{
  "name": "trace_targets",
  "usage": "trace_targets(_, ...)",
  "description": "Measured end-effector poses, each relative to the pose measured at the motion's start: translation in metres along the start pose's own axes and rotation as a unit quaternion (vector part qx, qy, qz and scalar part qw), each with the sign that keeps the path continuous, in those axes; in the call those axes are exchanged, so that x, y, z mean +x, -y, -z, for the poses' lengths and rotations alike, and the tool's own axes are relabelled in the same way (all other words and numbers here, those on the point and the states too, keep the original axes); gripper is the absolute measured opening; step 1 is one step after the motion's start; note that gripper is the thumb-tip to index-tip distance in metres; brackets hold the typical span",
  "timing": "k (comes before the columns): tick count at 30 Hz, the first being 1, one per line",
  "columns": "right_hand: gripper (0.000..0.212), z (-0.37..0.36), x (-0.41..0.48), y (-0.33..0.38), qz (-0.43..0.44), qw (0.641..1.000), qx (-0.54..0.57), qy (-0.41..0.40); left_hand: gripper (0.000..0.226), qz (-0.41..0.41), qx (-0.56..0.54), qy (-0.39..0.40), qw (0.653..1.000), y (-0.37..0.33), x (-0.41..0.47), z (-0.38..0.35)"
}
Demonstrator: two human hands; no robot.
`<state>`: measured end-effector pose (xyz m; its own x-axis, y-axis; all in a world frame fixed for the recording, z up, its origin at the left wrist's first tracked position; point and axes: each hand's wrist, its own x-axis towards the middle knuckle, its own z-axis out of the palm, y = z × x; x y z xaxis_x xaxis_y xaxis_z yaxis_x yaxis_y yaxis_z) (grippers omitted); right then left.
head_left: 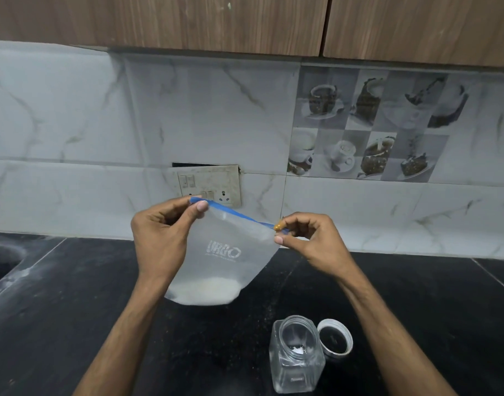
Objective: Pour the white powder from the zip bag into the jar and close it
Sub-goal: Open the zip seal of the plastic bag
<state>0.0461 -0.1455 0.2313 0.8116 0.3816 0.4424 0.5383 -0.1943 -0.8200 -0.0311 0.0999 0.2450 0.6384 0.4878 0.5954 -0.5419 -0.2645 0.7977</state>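
Observation:
A clear zip bag with a blue zip strip hangs in the air above the counter. White powder sits in its bottom. My left hand pinches the strip's left end. My right hand pinches the right end at the orange slider. An open clear jar stands on the black counter below and to the right, with a little white residue inside. Its silver lid lies upturned beside it on the right.
The black stone counter runs under everything, dusted with white specks. A sink edge is at the far left. A switch and socket plate sits on the tiled wall behind. Wooden cabinets hang overhead.

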Motion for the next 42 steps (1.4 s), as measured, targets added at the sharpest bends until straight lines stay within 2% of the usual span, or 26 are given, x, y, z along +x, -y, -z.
trace_targets(5,0.031,-0.006,0.002,0.004,0.025,0.999,-0.014,-0.028,0.014,0.013,-0.007,-0.015,1.000,0.006,0.001,0.012)
trace_targets(10,0.010,-0.006,0.005,0.017,0.113,0.988,-0.097,-0.040,0.011,0.038,-0.031,-0.034,0.998,0.011,-0.002,0.021)
trace_targets(14,0.008,-0.007,0.016,0.040,0.179,0.973,-0.148,-0.014,0.023,0.013,0.006,-0.032,0.999,0.009,-0.001,0.031)
trace_targets(17,0.004,-0.004,0.024,0.058,0.193,0.966,-0.170,0.027,0.020,-0.066,0.122,0.043,0.989,0.001,0.000,0.031)
trace_targets(20,0.003,0.001,0.027,0.071,0.197,0.954,-0.213,0.075,0.023,-0.127,0.223,0.175,0.951,-0.011,0.000,0.018)
trace_targets(23,0.001,0.008,0.023,0.076,0.198,0.947,-0.241,0.083,0.024,-0.111,0.259,0.269,0.921,-0.017,0.000,-0.001)
trace_targets(27,0.001,0.025,0.017,0.071,0.183,0.951,-0.244,0.057,0.014,-0.087,0.259,0.311,0.910,-0.023,0.004,-0.019)
trace_targets(32,0.009,0.040,0.001,0.047,0.154,0.975,-0.162,-0.001,0.020,-0.040,0.306,0.423,0.852,-0.043,0.017,-0.040)
trace_targets(35,0.028,0.043,-0.014,0.024,0.131,0.988,-0.024,-0.080,0.020,-0.077,0.314,0.435,0.840,-0.057,0.024,-0.057)
trace_targets(38,0.056,0.038,-0.047,-0.014,0.030,0.982,0.122,-0.138,0.020,-0.121,0.326,0.427,0.835,-0.068,0.027,-0.068)
trace_targets(40,0.057,0.027,-0.072,-0.042,-0.061,0.974,0.179,-0.128,0.019,-0.137,0.338,0.425,0.828,-0.070,0.027,-0.071)
trace_targets(42,0.049,0.012,-0.087,-0.063,-0.128,0.968,0.194,-0.097,0.019,-0.146,0.346,0.421,0.826,-0.072,0.027,-0.073)
